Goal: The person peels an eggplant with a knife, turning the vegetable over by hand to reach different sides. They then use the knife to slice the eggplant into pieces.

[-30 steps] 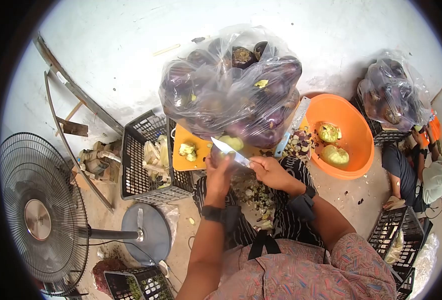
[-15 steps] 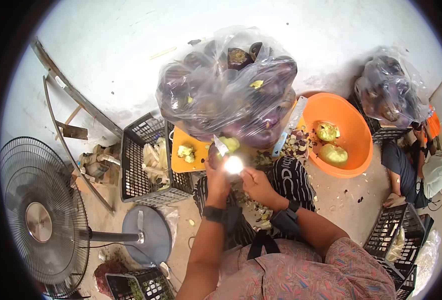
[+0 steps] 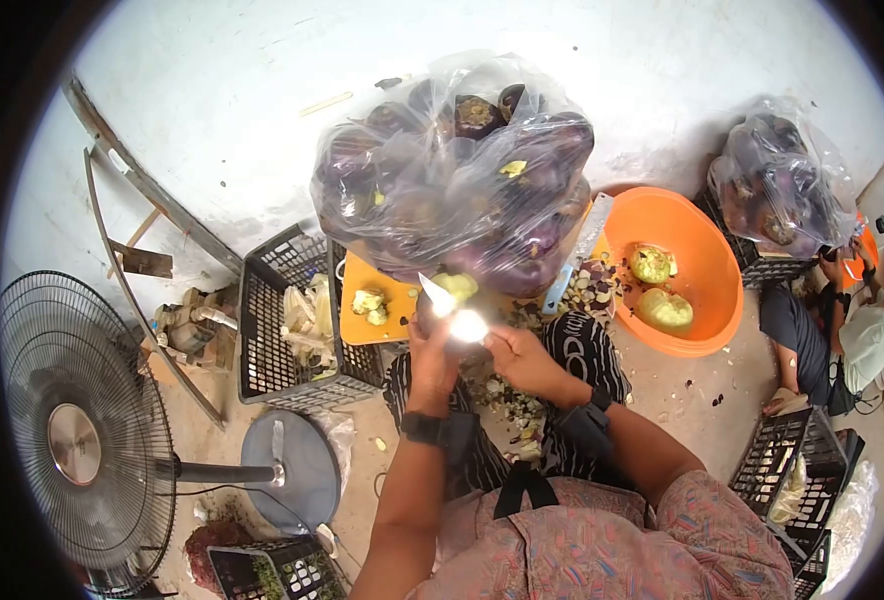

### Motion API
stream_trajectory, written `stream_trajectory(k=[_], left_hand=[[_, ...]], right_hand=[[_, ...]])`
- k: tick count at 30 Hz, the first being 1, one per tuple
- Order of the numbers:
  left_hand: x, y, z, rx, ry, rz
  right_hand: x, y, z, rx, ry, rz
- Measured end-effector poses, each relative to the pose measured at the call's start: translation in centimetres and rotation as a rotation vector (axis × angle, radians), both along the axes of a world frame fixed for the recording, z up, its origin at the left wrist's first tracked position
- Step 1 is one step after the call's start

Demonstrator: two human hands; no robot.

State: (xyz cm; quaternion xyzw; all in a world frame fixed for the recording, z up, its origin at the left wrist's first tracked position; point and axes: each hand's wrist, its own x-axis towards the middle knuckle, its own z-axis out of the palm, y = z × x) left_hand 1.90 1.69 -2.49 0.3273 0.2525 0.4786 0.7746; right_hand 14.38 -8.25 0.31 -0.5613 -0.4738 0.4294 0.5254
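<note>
My left hand (image 3: 432,368) is wrapped around an eggplant (image 3: 456,286) whose top shows pale green peeled flesh; its lower part is mostly hidden. In my right hand (image 3: 528,362) is a knife (image 3: 437,297), its blade lying across the eggplant toward the upper left. Strong glare on the blade hides where it meets the skin. Just beyond my hands, a clear plastic bag (image 3: 412,215) bulges with dark purple eggplants. A yellow-orange board (image 3: 357,272) bears a pale cut piece (image 3: 369,306) left of the held eggplant.
An orange basin (image 3: 717,300) at right holds peeled eggplants. A cleaver (image 3: 590,235) lies beside it among peel scraps (image 3: 594,290). Black crates (image 3: 262,325) and a fan (image 3: 82,440) stand left. Another person (image 3: 877,340) sits at far right near a second bag of eggplants (image 3: 777,185).
The knife tip has shifted slightly left and its blade now catches more light. Both hands stay nearly in place, still holding the eggplant and the knife.
</note>
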Motion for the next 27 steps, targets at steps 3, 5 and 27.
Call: stream_trajectory(k=[3, 5, 27], left_hand=[[0.2, -0.2, 0.0, 0.013, 0.008, 0.035], [0.6, -0.6, 0.3, 0.041, -0.048, 0.15], [-3.2, 0.3, 1.3, -0.044, -0.192, -0.022]], right_hand=[[-1.2, -0.4, 0.3, -0.042, 0.14, -0.013], [-2.1, -0.3, -0.4, -0.032, 0.175, -0.04], [-2.2, 2.0, 2.1, -0.04, 0.066, 0.102]])
